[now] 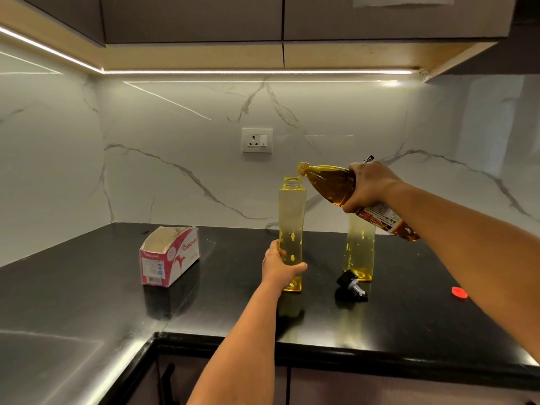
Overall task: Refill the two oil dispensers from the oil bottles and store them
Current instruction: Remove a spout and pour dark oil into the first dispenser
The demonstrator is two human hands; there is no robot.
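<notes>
Oil has not gone in yet, I think. My left hand point(280, 266) is wrapped around the bottom of the near dispenser point(292, 229), which stands open on the black counter point(102, 302). It has only a little oil at the very bottom. My right hand point(368, 187) grips the oil bottle point(336, 185), tipped on its side with its mouth just beside the dispenser's open top. I see no stream yet.

The second dispenser point(361, 249) waits behind my right arm, partly hidden. I cannot tell how full it is. A black pour cap point(350, 283) lies by its foot and a red bottle cap point(459, 292) lies further right. Filling, capping and storing both are left.

The counter is shiny. A tissue box point(169, 255) sits to the left. The wall is white marble with a socket point(257, 140).
</notes>
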